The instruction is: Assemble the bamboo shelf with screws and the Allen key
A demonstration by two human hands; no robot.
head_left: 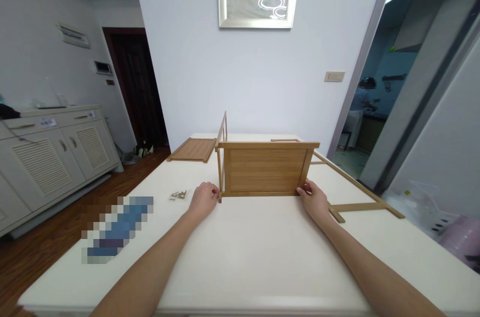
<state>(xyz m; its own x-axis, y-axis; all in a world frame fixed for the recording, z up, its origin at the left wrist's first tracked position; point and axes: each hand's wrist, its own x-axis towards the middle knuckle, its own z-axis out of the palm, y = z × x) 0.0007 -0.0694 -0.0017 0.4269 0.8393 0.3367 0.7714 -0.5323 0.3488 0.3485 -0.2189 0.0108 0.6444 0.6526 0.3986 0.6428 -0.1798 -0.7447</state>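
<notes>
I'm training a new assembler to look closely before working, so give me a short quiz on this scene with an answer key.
1. Multiple choice: On which side of the left hand do the small metal pieces lie?
a) left
b) right
c) directly above

2. True or false: The wooden panel between the hands stands upright on the white table.

3. Fill the gap: The right hand touches the panel's ____ right corner.

Key:
1. a) left
2. True
3. lower
</notes>
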